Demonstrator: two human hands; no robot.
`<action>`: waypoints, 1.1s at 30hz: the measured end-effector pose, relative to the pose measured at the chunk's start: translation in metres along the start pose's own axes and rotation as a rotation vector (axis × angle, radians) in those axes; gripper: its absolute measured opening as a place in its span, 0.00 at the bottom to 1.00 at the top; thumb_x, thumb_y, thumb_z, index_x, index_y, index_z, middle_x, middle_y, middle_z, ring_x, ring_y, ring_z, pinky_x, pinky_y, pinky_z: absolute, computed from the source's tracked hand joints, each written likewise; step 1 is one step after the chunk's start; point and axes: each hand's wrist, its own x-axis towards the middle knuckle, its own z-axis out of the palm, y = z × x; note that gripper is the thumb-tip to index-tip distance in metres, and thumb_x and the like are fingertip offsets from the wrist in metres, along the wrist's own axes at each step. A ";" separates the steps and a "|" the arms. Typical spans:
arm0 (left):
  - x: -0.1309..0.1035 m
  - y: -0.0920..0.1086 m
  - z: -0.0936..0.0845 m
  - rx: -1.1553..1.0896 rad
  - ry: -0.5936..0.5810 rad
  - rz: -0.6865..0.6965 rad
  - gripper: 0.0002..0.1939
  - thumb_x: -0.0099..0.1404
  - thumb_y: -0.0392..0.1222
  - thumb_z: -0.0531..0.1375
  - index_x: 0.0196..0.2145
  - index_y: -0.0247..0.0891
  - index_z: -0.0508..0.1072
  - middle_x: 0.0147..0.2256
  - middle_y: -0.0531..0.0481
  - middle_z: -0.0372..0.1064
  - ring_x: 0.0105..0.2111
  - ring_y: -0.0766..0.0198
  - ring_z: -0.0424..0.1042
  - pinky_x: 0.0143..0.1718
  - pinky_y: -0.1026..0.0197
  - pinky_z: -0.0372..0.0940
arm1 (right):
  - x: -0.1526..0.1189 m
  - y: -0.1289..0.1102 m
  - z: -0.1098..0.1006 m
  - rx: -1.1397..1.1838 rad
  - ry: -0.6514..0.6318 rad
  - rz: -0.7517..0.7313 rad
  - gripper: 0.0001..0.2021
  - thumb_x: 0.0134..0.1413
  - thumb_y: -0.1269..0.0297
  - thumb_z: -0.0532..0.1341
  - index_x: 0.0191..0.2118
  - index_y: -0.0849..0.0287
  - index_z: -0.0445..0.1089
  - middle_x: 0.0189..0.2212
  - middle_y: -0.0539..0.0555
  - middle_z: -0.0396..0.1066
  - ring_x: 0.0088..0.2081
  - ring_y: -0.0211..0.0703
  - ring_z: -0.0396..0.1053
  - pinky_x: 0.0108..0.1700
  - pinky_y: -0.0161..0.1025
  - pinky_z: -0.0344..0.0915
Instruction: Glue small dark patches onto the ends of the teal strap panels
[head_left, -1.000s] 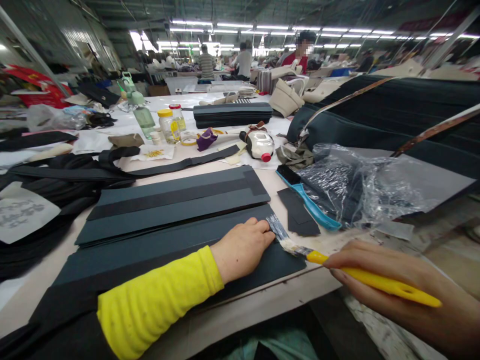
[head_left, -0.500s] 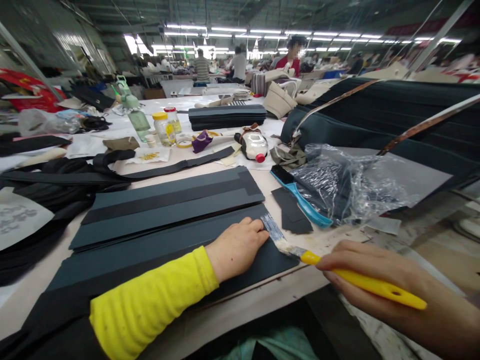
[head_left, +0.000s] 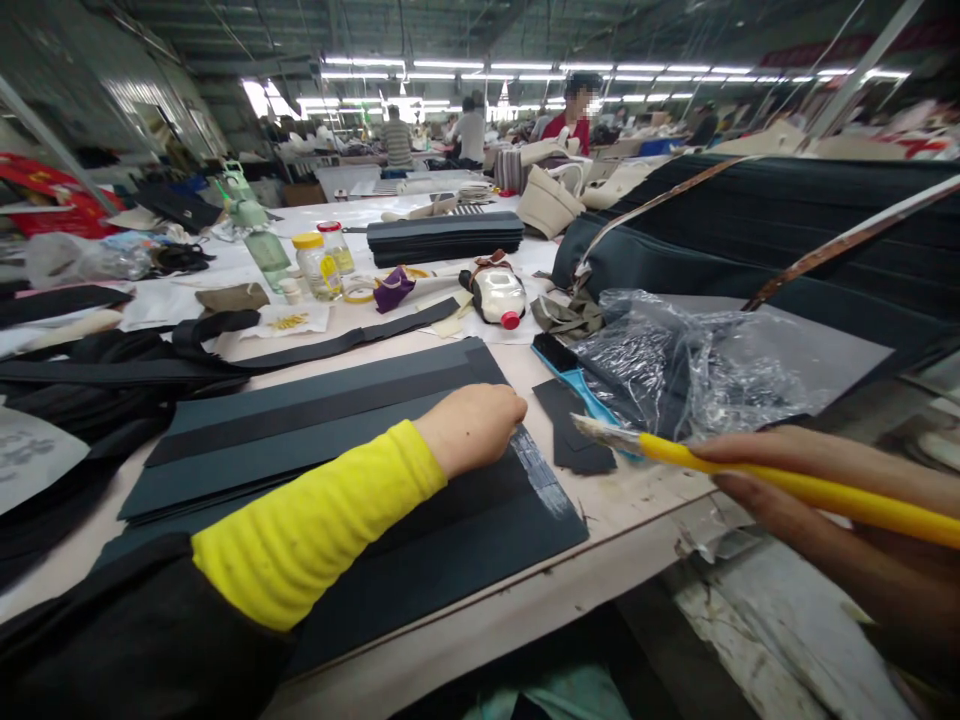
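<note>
Right hand [head_left: 817,510]: thumb and fingers pinching smooth yellow handle of paintbrush [head_left: 652,445]; pale-crusted bristles at flat dark scraps [head_left: 577,435], contact unclear. Left hand [head_left: 476,425]: fingers curled together at right end of upper panels [head_left: 262,430], what they pinch can't tell. Just nearer: flat dark green lower panel [head_left: 450,560] on table [head_left: 630,505], streaky whitish smear [head_left: 541,472] down right end. Farther out: blue brush [head_left: 592,398], black bristles; crinkled clear plastic [head_left: 675,370]; rounded red-capped bottle [head_left: 499,295]; flat black strap [head_left: 337,343].
</note>
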 end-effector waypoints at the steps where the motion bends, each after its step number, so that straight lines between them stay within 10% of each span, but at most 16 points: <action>1: -0.003 -0.002 0.000 -0.019 -0.027 0.002 0.09 0.63 0.34 0.53 0.37 0.34 0.72 0.37 0.42 0.70 0.39 0.54 0.70 0.40 0.56 0.65 | 0.006 -0.002 0.006 0.038 -0.046 -0.075 0.08 0.57 0.57 0.58 0.42 0.48 0.69 0.37 0.49 0.70 0.35 0.38 0.69 0.34 0.29 0.68; 4: -0.023 0.000 0.008 -0.132 -0.088 0.073 0.08 0.62 0.34 0.55 0.38 0.36 0.72 0.38 0.46 0.70 0.39 0.58 0.70 0.42 0.59 0.65 | 0.023 -0.004 0.019 0.140 -0.172 -0.173 0.07 0.58 0.59 0.58 0.40 0.51 0.70 0.34 0.49 0.70 0.33 0.36 0.69 0.31 0.28 0.66; 17: -0.046 0.013 0.037 -0.141 0.007 0.114 0.13 0.63 0.31 0.50 0.44 0.37 0.69 0.42 0.45 0.66 0.42 0.59 0.65 0.45 0.59 0.64 | 0.074 0.016 0.070 0.262 -0.284 0.211 0.24 0.54 0.43 0.53 0.33 0.61 0.73 0.36 0.54 0.70 0.37 0.44 0.68 0.38 0.37 0.66; 29: -0.044 0.013 0.032 -0.130 -0.010 0.122 0.11 0.63 0.32 0.52 0.41 0.36 0.70 0.41 0.45 0.68 0.42 0.59 0.67 0.43 0.59 0.65 | 0.068 0.015 0.064 0.165 -0.155 0.108 0.20 0.56 0.47 0.53 0.32 0.60 0.72 0.33 0.53 0.71 0.32 0.45 0.69 0.31 0.39 0.65; 33: -0.021 0.013 0.019 -0.101 -0.057 0.102 0.07 0.63 0.37 0.54 0.37 0.37 0.71 0.34 0.47 0.71 0.37 0.58 0.70 0.39 0.58 0.66 | 0.049 0.015 0.037 0.040 0.153 0.189 0.15 0.58 0.49 0.55 0.37 0.55 0.70 0.30 0.52 0.69 0.31 0.47 0.68 0.29 0.40 0.63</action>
